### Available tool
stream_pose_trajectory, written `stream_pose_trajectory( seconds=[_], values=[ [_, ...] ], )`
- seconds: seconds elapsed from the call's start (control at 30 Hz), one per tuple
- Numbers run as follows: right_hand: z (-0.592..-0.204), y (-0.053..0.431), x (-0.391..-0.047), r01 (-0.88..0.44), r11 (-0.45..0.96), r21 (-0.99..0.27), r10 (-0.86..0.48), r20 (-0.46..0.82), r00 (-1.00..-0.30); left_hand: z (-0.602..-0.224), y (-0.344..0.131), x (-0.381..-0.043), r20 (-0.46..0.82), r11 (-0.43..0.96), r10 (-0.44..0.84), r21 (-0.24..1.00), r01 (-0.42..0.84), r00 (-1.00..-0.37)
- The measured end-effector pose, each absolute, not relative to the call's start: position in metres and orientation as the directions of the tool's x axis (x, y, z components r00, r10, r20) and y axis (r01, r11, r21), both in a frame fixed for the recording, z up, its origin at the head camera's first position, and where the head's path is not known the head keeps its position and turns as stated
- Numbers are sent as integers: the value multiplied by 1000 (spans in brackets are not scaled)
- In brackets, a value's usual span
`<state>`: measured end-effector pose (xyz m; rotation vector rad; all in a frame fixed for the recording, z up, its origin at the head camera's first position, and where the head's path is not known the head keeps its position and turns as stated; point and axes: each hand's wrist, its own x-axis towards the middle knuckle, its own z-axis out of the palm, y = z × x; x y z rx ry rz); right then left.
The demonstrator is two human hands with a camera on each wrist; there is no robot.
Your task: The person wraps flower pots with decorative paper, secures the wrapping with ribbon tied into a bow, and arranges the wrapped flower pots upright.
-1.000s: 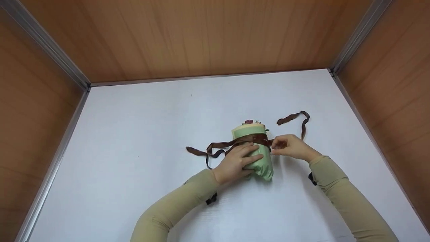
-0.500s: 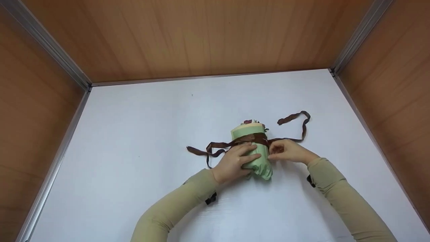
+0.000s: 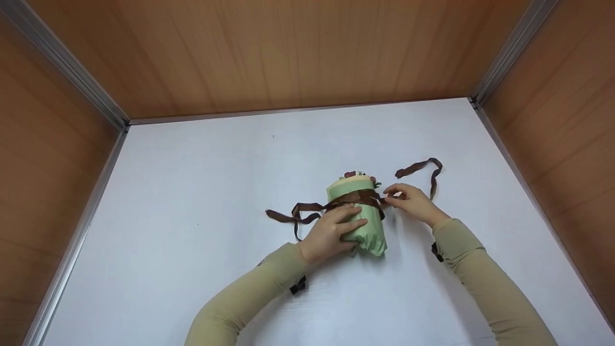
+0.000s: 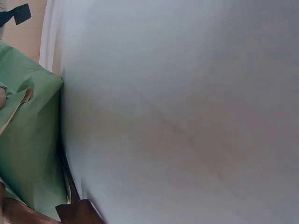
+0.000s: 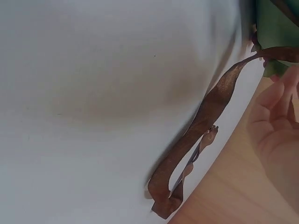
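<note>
A small flower bouquet wrapped in green paper [image 3: 367, 230] is on the white table, with red blooms [image 3: 350, 174] showing at its top. A brown ribbon [image 3: 358, 196] goes round its upper part, with loose tails on both sides. My left hand [image 3: 326, 235] holds the wrapped bouquet from the left, fingers spread over its front. On the right side, my right hand [image 3: 413, 204] pinches the ribbon near the wrap with thumb and forefinger. In the right wrist view a long ribbon tail [image 5: 217, 100] passes beside this hand, whose fingertips are partly cut off by the frame edge.
The left ribbon tail [image 3: 281, 216] lies looped on the white table [image 3: 202, 182]. The right tail [image 3: 435, 173] curves away behind the right hand. Wooden panels [image 3: 298, 57] with metal edges stand at the back and both sides.
My right hand dropped lower beside the bouquet, then rose to the ribbon, its thumb and forefinger now closed at it. The bouquet and left hand shifted slightly left.
</note>
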<state>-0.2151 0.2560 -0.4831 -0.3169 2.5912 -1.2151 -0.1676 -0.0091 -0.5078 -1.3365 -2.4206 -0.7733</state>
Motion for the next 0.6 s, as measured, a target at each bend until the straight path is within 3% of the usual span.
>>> stream_pose_trajectory(
  seconds=[0.37,0.6],
  values=[
    [-492,253,-225,-117,673,-730,-316,-141,-938,-508,-7,-167,471,440,701,307,844,-536],
    [-491,254,-225,-154,622,-768,-382,-126,-915,-509,-5,-168,474,431,701,314,846,-533]
  ],
)
